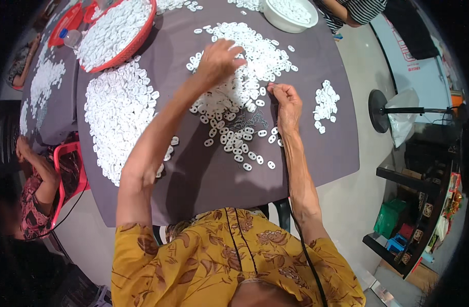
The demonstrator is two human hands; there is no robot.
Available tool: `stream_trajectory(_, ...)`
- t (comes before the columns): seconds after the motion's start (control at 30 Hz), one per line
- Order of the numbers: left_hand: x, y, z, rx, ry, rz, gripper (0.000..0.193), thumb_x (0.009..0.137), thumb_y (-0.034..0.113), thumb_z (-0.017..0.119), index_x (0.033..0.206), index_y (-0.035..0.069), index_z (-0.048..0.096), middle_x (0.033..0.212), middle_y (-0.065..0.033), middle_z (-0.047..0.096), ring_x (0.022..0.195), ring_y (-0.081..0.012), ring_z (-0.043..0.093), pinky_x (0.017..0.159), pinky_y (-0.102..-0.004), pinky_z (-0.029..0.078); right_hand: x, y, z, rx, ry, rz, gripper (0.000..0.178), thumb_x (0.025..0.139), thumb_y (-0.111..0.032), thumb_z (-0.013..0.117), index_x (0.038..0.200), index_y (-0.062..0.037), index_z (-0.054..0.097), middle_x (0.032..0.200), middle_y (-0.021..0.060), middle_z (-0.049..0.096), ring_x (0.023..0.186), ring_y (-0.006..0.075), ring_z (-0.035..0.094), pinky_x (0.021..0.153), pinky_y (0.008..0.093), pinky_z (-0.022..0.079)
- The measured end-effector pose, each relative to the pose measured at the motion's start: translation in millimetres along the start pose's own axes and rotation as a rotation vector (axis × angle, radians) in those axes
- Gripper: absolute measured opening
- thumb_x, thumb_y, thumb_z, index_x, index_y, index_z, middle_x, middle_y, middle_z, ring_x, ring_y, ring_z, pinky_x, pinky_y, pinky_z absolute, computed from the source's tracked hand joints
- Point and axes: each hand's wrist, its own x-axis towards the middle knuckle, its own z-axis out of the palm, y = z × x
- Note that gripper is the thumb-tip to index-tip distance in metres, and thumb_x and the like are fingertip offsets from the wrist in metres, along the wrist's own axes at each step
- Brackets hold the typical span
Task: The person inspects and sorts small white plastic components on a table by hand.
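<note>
My left hand (217, 62) reaches over the far part of a loose pile of small white oval plastic pieces (265, 56), each with two dark spots. Its fingers are apart, and nothing shows in them. At the pile's right edge, my right hand (288, 105) is closed, thumb and fingertips pinched together; what they hold, if anything, is too small to make out. Between my forearms lies a little heap of thin dark grey metal pins (249, 122). Several white pieces are scattered around and in front of the pins.
A wide bank of white pieces (114, 112) covers the table's left. Beyond it stands a full red basket (137, 46); a white tub (290, 24) sits at the far edge. A smaller cluster (326, 105) lies right. Other people sit at the left and far right.
</note>
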Motion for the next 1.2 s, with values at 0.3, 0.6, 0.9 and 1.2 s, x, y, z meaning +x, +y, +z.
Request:
stream_trajectory(0.3, 43.9, -24.2, 20.6, 0.213, -0.173, 0.015, 0.048, 0.076, 0.048, 0.057, 0.110, 0.014, 0.058, 0.120, -0.0155, 0.049, 0.113, -0.0325, 0.043, 0.092, -0.0433, 0.037, 1.0, 3.4, -2.3, 0.014, 0.003, 0.014, 0.010, 0.083, -0.008, 0.055, 0.085, 0.0017, 0.057, 0.091, 0.0117, 0.061, 0.085, 0.0136, 0.055, 0.083, 0.0249, 0.040)
stream_trajectory(0.6, -7.6, 31.3, 26.9, 0.309, 0.090, 0.063, 0.034, 0.070, 0.033, 0.068, 0.087, 0.006, 0.056, 0.082, -0.0087, 0.049, 0.072, -0.0247, 0.051, 0.061, -0.0400, 0.045, 1.8, 1.3, -2.9, 0.031, 0.001, 0.016, 0.010, 0.083, -0.008, 0.055, 0.085, 0.0016, 0.057, 0.091, 0.0118, 0.061, 0.084, 0.0137, 0.055, 0.083, 0.0248, 0.040)
stream_trajectory(0.9, -12.3, 17.3, 27.3, 0.147, 0.033, -0.026, 0.026, 0.073, 0.025, 0.066, 0.077, 0.003, 0.052, 0.069, -0.0125, 0.054, 0.061, -0.0312, 0.059, 0.053, -0.0388, 0.047, 1.2, 4.2, 1.0, -0.015, -0.023, -0.016, 0.011, 0.083, -0.010, 0.056, 0.085, 0.0014, 0.057, 0.088, 0.0085, 0.061, 0.079, 0.0104, 0.054, 0.076, 0.0221, 0.041)
stream_trajectory(1.2, -65.0, 58.3, 3.3, 0.009, 0.073, 0.055, 0.021, 0.074, 0.022, 0.063, 0.076, 0.006, 0.051, 0.069, -0.0085, 0.052, 0.062, -0.0254, 0.056, 0.051, -0.0357, 0.046, 1.7, 3.1, -1.7, 0.006, -0.019, -0.013, 0.009, 0.083, -0.007, 0.055, 0.084, 0.0021, 0.057, 0.088, 0.0110, 0.061, 0.086, 0.0152, 0.055, 0.083, 0.0261, 0.040)
